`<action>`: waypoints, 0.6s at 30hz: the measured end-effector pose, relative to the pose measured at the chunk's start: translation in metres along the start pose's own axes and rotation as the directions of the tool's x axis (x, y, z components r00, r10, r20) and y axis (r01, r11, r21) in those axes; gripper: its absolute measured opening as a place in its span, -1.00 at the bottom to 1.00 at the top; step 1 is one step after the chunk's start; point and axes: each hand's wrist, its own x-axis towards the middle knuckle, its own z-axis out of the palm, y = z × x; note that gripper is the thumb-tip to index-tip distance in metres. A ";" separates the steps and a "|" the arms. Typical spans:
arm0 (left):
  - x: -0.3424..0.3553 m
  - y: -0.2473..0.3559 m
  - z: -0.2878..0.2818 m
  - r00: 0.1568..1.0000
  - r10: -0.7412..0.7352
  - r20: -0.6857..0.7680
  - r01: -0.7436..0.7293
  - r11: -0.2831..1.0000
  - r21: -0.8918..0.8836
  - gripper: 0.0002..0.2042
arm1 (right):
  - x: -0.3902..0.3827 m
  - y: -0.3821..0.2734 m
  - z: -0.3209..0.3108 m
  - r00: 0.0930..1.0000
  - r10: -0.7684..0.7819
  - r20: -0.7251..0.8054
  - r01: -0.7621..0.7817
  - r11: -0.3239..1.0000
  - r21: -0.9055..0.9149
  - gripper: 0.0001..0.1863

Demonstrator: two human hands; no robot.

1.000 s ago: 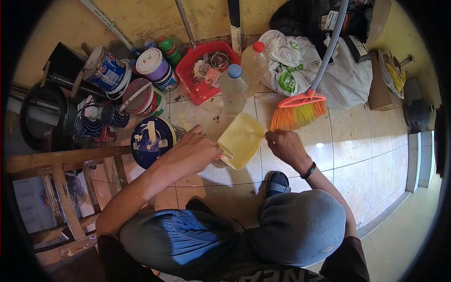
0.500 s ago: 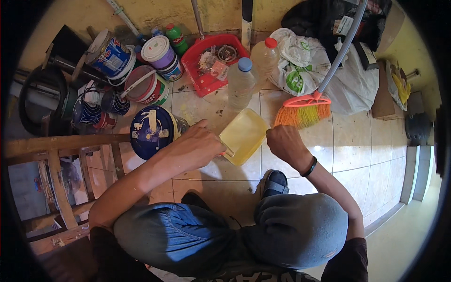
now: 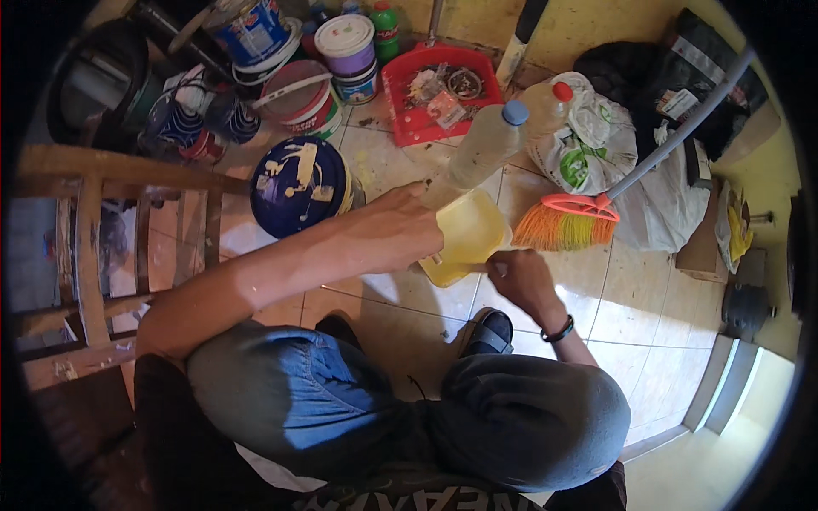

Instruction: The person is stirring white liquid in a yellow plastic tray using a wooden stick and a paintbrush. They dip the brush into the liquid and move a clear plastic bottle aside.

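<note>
My left hand [image 3: 400, 226] is closed at the left edge of a shallow yellow plastic tray [image 3: 470, 223], holding it; its fingertips are partly hidden. My right hand [image 3: 524, 279] is closed on a thin stick [image 3: 473, 266] at the tray's lower right. Just beyond the tray stand a clear bottle with a blue cap [image 3: 481, 153] and another with a red cap [image 3: 554, 106]. A dark blue lidded bucket [image 3: 290, 200] sits left of my left hand.
A red dustpan [image 3: 405, 106] holds debris at the back. An orange-bristled broom [image 3: 558, 230] and plastic bags [image 3: 656, 213] are on the right. Paint buckets [image 3: 358, 47] crowd the back left. A wooden frame [image 3: 89, 255] is beside me on the left.
The view has shifted. My left arm now reaches further right with the tray, which sits higher relative to my knees. My right hand has turned slightly, showing more of the stick.
</note>
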 end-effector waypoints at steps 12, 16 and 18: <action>0.004 -0.001 0.002 1.000 0.008 -0.002 -0.008 1.000 0.016 -0.90 | 0.037 0.000 -0.038 0.966 -0.235 -0.104 0.164 0.875 -0.456 -0.90; 0.005 0.001 0.004 1.000 -0.013 0.019 0.013 1.000 0.014 -0.90 | 0.029 0.013 -0.027 0.949 -0.306 -0.077 0.214 0.803 -0.555 -0.92; 0.007 0.000 0.006 1.000 0.017 0.004 -0.018 0.998 0.068 -0.89 | 0.015 0.010 -0.030 0.980 -0.191 -0.055 0.136 0.848 -0.512 -0.90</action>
